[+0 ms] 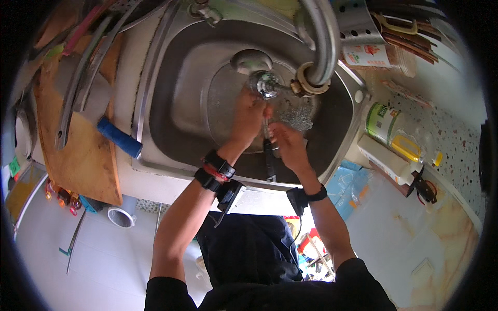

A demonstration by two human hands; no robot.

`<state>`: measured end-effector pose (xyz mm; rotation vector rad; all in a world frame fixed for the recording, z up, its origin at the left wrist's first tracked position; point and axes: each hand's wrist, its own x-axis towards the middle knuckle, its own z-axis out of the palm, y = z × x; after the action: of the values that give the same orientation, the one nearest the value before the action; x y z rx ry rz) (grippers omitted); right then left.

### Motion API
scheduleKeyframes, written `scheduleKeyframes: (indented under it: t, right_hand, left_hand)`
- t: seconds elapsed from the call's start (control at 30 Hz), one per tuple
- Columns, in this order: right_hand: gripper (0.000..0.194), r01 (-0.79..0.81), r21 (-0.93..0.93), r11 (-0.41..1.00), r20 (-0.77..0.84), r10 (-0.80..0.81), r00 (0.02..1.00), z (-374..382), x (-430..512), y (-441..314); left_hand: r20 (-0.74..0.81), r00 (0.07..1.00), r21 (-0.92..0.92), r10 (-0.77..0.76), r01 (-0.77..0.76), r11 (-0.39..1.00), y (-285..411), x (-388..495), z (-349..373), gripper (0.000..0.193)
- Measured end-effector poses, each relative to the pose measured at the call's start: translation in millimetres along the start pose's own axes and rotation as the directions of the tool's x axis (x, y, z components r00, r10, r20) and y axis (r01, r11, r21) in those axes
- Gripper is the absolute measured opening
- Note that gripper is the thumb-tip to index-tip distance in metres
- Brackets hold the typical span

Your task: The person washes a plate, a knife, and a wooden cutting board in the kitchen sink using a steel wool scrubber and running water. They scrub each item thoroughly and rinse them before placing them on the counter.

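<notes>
Over the stainless steel sink basin [186, 89], my left hand [248, 122] has its blurred fingers closed at a chrome tap fitting [266, 83]. The fitting joins the hanging metal spout through a brass-coloured nut [310, 80]. Close by on the right, my right hand [288, 144] pinches the metal shaft of a slim black-handled tool [269, 157] with its fingertips. The tool's upper end meets my left fingers, so its tip is hidden. A steel wool scourer [297, 116] lies in the basin beyond my right hand. A rounded metal piece [251, 61] is above the fitting.
Left of the sink are a wooden cutting board [78, 163] and a cleaver with a blue handle [119, 137]. On the right lie a clear bottle with a yellow handle [405, 147], a white bottle [385, 159] and scissors [425, 188]. A perforated utensil holder [356, 23] stands at upper right.
</notes>
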<state>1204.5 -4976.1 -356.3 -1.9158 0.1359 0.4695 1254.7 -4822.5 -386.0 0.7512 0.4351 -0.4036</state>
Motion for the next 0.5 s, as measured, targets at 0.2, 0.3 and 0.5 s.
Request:
scheduleKeyframes:
  t: [0.2,0.3,0.5]
  right_hand:
    - [0.022,-0.167,-0.522,0.836,-0.345,-0.028,0.938,-99.3,6.7,62.4]
    - [0.035,-0.18,-0.729,0.66,-0.167,0.085,0.982,-123.5,6.7,106.7]
    - [0.055,-0.141,-0.33,0.933,-0.276,0.048,0.96,-100.6,48.1,152.0]
  left_hand:
    - [-0.073,0.996,0.157,0.048,-0.037,0.987,15.6,4.6,-7.6,0.011]
    - [-0.195,0.981,0.208,0.019,0.022,0.978,22.2,8.2,-8.7,0.014]
    - [-0.036,0.998,0.148,-0.044,0.049,0.988,27.6,16.4,-11.5,0.013]
